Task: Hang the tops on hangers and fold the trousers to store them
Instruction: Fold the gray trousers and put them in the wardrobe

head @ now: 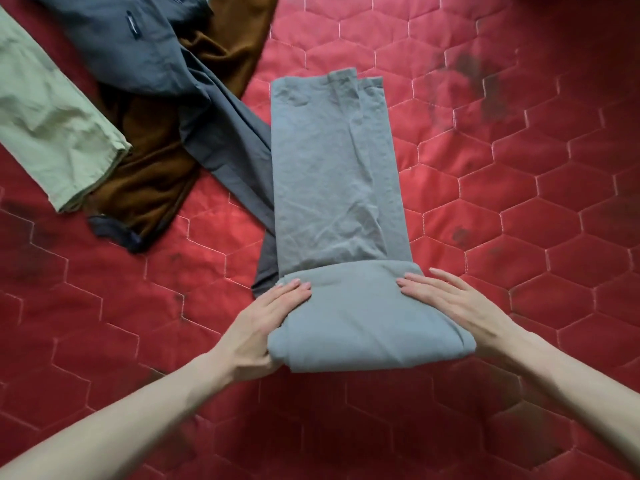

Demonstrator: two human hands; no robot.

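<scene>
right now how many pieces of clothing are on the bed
4. Grey trousers in the middle under both hands; light green garment far left; brown garment beneath the dark grey garment, top left. More may lie hidden underneath.

grey trousers [339, 188]: matt woven cloth, creased
quilted bedspread [519, 202]: red, velvety sheen, hexagon stitching
brown garment [152, 178]: soft, plush cloth
</scene>
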